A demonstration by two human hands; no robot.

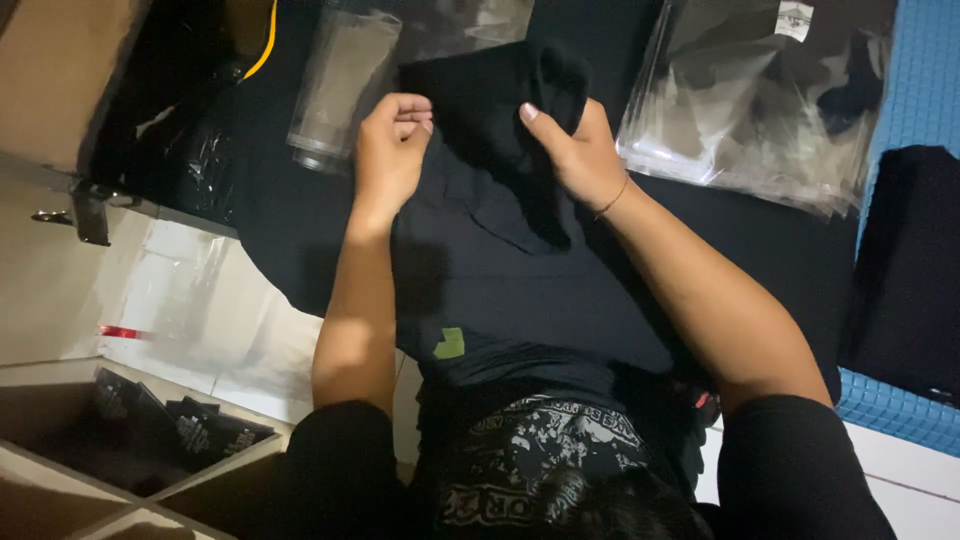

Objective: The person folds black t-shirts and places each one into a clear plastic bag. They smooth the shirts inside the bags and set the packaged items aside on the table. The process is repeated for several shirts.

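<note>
Black garment (500, 250), top edge gripped by L hand (392, 150) & R hand (570, 150)

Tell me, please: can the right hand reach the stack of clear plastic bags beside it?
Probably yes. The stack of clear plastic bags lies just beyond the right hand, nothing between, but that hand grips the black garment.

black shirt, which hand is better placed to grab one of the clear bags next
Probably the left hand: it grips the black shirt right beside the upright clear bag. The right hand holds the shirt's folded top, with the bag stack slightly further off.
</note>
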